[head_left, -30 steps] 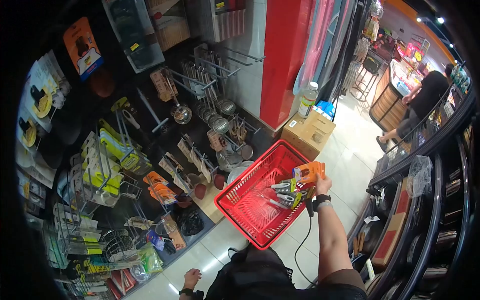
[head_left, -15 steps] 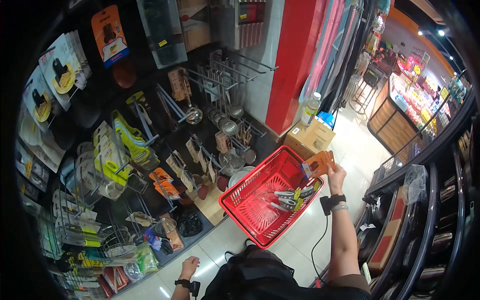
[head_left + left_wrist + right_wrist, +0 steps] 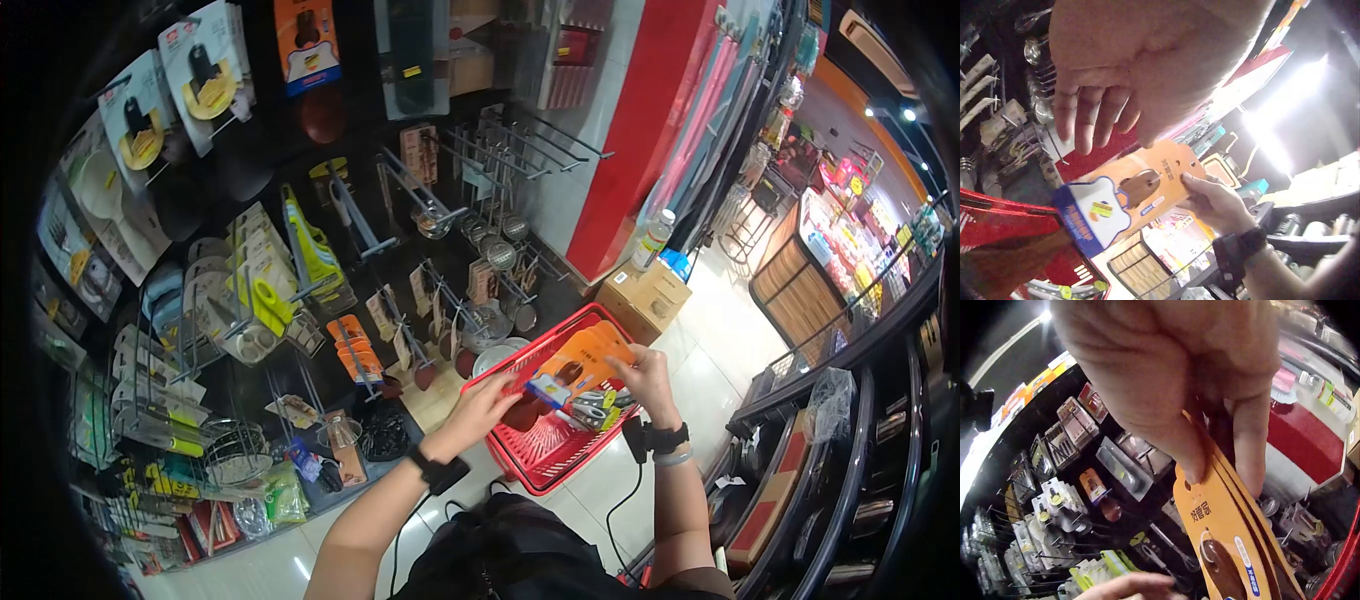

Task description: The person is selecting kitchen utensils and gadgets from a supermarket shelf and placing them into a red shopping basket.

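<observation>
My right hand point(image 3: 628, 366) pinches the top end of a small stack of orange carded kitchen tools point(image 3: 585, 364), held slantwise over the red shopping basket point(image 3: 545, 455). In the right wrist view thumb and fingers clamp the cards point(image 3: 1230, 550) near their hang hole. My left hand point(image 3: 500, 396) reaches in from the left with fingers loosely extended at the cards' lower blue end. From the left wrist view its fingers point(image 3: 1088, 119) hover just above the card point(image 3: 1132, 197) without gripping it. Several packaged utensils point(image 3: 600, 405) lie in the basket.
A dark wall display point(image 3: 300, 260) of hanging ladles, peelers and carded tools fills the left. A cardboard box point(image 3: 655, 295) with a bottle point(image 3: 655, 238) on it stands by a red pillar point(image 3: 640, 130). Shelves of pans point(image 3: 850, 450) run along the right, with tiled aisle between.
My left hand came up from low at my side to the cards. My right hand brought the cards nearer, over the basket. The view tilted up toward the wall display.
</observation>
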Demonstrator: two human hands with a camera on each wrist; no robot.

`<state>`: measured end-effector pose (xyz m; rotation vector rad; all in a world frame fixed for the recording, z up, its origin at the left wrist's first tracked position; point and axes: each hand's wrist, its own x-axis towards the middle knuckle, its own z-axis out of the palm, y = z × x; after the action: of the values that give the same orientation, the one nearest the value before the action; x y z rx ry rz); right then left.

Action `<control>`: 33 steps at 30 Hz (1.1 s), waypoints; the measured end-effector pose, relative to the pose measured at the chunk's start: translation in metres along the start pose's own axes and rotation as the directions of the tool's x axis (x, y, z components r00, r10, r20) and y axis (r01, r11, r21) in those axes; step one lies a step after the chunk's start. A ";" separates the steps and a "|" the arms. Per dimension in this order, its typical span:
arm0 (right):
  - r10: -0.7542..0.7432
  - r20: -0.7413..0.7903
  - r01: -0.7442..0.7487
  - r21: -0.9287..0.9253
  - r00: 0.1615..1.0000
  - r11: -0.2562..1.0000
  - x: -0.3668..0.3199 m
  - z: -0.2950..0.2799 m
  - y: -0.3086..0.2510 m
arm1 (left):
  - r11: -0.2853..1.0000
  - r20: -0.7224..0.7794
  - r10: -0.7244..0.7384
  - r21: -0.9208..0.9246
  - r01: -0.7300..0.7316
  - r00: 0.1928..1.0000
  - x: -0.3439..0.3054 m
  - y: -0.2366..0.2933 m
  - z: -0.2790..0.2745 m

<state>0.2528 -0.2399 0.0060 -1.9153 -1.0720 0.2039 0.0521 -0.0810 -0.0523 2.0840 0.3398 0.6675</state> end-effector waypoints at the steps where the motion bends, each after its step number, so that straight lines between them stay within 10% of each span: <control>1: -0.038 0.060 0.039 -0.014 0.997 0.999 -0.001 0.005 -0.007 | 1.000 -0.006 -0.004 0.001 0.004 1.000 0.011 0.001 0.007; 4: -0.127 0.153 0.134 -0.032 0.980 0.991 -0.003 0.014 -0.026 | 0.980 -0.135 0.192 0.074 -0.184 0.972 0.028 -0.005 0.019; 9: -0.204 0.264 0.216 -0.016 0.943 0.976 -0.005 0.017 -0.024 | 0.995 0.061 0.051 0.087 -0.056 0.997 0.027 -0.012 0.019; 12: -0.154 0.295 0.177 -0.055 0.943 0.983 -0.003 0.018 -0.020 | 0.997 -0.124 -0.053 -0.064 0.045 0.991 0.020 -0.001 0.024; 21: -0.151 0.401 0.189 -0.057 0.904 0.980 0.008 0.002 -0.026 | 0.997 -0.008 -0.058 -0.053 0.058 0.998 0.010 -0.012 0.011; 33: -0.016 0.118 -0.009 0.203 0.993 0.979 -0.002 -0.060 -0.024 | 0.891 -0.132 -0.317 -0.380 0.248 0.939 -0.121 0.071 -0.132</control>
<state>0.2682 -0.2738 0.0585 -1.7347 -1.0887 0.4146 -0.1231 -0.0885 0.0263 1.5861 0.5754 0.6942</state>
